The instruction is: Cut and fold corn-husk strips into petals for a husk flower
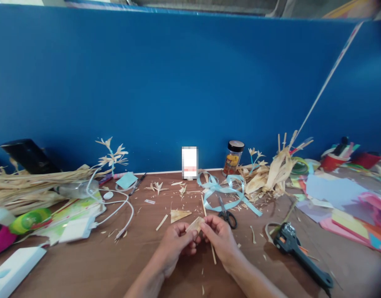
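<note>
Between my two hands, low in the middle of the view, is a pale piece of dried corn husk point(195, 224). My left hand point(181, 241) pinches one side of it between thumb and fingers. At its other end, my right hand point(216, 234) grips it with closed fingertips. A thin stick point(214, 254) lies on the table, partly hidden behind my right hand. Just beyond my hands are a cut husk triangle point(179, 215) and a narrow strip point(161, 222). Black-handled scissors point(229, 219) rest beyond my right hand, beside light blue ribbon point(223, 192).
A glue gun point(302, 252) lies at the right, near coloured paper point(333, 190). Husk bundles point(271, 176) and a black-lidded jar point(233, 159) stand by the blue partition point(178, 91). At left are white cables point(126, 207), a power strip point(18, 269) and a husk flower point(112, 157).
</note>
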`<state>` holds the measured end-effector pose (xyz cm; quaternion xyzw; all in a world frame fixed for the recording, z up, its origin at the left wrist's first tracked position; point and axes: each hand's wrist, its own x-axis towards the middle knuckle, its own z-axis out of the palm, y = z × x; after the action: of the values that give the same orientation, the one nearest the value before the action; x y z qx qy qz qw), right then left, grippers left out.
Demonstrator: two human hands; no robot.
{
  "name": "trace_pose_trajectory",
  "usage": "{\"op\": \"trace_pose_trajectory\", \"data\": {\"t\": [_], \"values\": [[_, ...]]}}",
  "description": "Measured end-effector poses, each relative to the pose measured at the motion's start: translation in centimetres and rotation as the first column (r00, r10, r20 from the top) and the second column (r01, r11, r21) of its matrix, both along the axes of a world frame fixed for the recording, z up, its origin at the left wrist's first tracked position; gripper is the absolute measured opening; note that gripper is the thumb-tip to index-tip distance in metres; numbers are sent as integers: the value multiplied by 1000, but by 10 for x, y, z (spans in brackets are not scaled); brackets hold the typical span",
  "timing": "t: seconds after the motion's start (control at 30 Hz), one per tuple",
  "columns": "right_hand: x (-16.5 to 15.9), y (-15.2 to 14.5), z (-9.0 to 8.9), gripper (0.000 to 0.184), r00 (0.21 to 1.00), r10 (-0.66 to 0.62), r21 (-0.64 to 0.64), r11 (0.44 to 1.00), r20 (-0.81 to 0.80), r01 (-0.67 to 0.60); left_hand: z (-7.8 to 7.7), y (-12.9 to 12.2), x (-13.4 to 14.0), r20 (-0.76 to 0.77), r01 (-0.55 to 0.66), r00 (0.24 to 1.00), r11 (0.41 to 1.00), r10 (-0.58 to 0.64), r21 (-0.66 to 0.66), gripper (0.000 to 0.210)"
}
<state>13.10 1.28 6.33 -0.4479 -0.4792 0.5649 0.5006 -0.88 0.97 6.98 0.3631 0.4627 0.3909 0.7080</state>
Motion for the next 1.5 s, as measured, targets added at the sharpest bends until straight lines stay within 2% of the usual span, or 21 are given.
{"op": "trace_pose_trajectory", "data": {"t": [0.43, 0.6, 1.3, 1.5], "values": [[3, 2, -5, 24, 998, -58, -13, 998, 22, 59, 0, 1, -3, 29, 41, 999, 998, -42, 39, 26], [4, 2, -5, 24, 996, -87, -7, 996, 27, 87, 0, 0, -2, 6, 61, 998, 998, -61, -4, 29], [3, 3, -8, 22, 994, -104, 8, 995, 43, 103, -3, -1, -1, -93, 50, 994, 999, -49, 5, 26], [3, 3, -6, 24, 991, -126, 0, 992, 51, 126, -2, -1, 0, -48, 50, 998, 999, -50, -8, 25]]}}
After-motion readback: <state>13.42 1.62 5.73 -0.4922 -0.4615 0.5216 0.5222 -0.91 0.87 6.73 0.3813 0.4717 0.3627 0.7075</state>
